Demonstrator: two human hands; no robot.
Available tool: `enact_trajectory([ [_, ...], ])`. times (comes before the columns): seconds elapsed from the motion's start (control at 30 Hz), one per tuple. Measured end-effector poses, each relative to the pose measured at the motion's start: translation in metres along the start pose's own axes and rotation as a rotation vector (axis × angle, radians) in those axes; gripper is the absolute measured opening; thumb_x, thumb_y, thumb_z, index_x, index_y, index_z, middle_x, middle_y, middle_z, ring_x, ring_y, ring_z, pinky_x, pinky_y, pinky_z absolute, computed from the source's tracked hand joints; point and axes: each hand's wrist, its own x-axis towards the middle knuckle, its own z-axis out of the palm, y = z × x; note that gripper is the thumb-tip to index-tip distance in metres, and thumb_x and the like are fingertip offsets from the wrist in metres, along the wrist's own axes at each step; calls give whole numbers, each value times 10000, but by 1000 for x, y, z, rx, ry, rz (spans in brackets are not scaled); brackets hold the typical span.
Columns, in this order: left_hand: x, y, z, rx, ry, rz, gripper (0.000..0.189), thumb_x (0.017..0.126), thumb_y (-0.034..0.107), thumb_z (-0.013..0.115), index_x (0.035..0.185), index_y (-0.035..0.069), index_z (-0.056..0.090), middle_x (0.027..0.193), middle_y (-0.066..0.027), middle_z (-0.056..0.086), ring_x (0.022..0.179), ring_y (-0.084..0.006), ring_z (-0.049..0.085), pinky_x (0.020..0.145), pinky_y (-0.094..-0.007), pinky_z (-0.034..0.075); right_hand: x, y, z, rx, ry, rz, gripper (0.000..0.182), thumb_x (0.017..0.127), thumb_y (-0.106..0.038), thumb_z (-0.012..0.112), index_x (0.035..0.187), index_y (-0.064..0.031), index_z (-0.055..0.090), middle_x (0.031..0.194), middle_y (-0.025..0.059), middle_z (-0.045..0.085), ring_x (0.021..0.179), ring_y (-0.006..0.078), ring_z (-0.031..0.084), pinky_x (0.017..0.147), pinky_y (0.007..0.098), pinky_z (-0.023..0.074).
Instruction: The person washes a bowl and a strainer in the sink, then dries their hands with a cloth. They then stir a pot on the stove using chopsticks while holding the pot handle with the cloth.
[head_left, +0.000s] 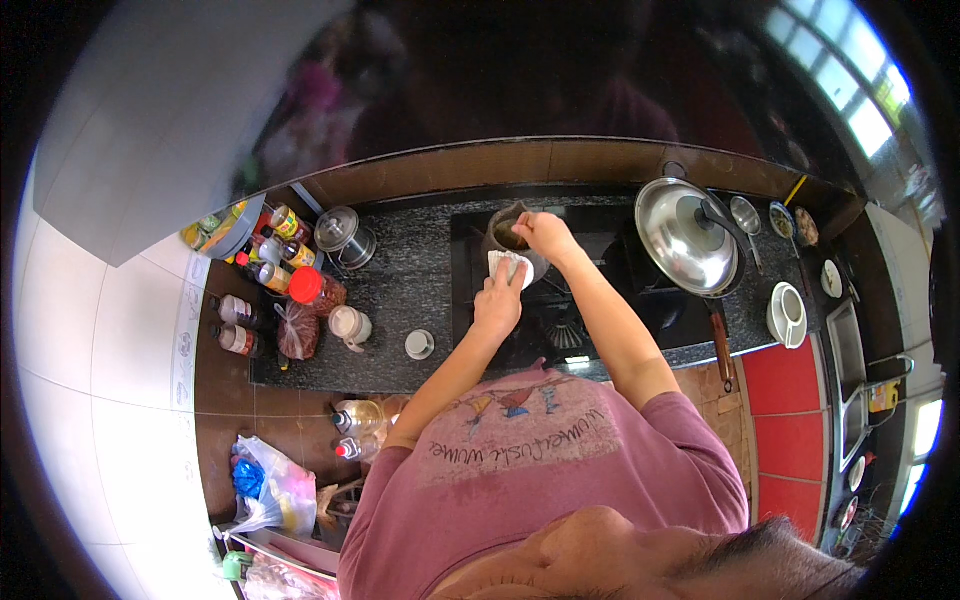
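A dark round pot (491, 238) stands on the black glass hob (469, 300), with something greenish inside it. My left hand (501, 304) holds a small white cup or lid with a ridged side (528, 274) against the near side of the pot. Above the pot's mouth is my right hand (541, 234), its fingertips pinched together at the opening; whether they hold anything is too small to tell. Left of the hob, a small white lidded container (419, 344) stands on the speckled counter.
A wok with a domed metal lid (686, 236) covers the hob's right side, its wooden handle (721, 345) jutting past the counter edge. Bottles, a red-lidded jar (307, 286) and a glass canister (346, 238) crowd the left. White bowls (787, 315) stand near the sink (847, 352).
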Motion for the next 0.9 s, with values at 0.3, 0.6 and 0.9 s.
enact_trajectory([
  [0.3, -1, 2, 4, -19, 14, -19, 619, 729, 27, 643, 1312, 160, 487, 1340, -172, 424, 905, -375, 615, 684, -437, 563, -14, 5, -26, 145, 217, 6, 186, 862, -185, 632, 869, -2, 663, 716, 172, 655, 663, 301, 665, 604, 357, 509],
  [0.6, -2, 1, 1, -36, -12, -17, 648, 716, 35, 659, 1324, 167, 476, 1347, -167, 416, 925, -385, 610, 706, -445, 561, -14, -19, -62, 127, 247, 61, 230, 874, -240, 632, 873, -14, 677, 694, 143, 665, 625, 236, 667, 592, 332, 517],
  [0.9, 0, 3, 0, -20, -26, -11, 670, 719, 30, 657, 1332, 191, 439, 1354, -160, 402, 941, -380, 604, 710, -438, 559, -9, 4, 3, -186, 210, 46, 239, 869, -253, 594, 827, -26, 655, 780, 203, 658, 740, 384, 641, 679, 458, 520],
])
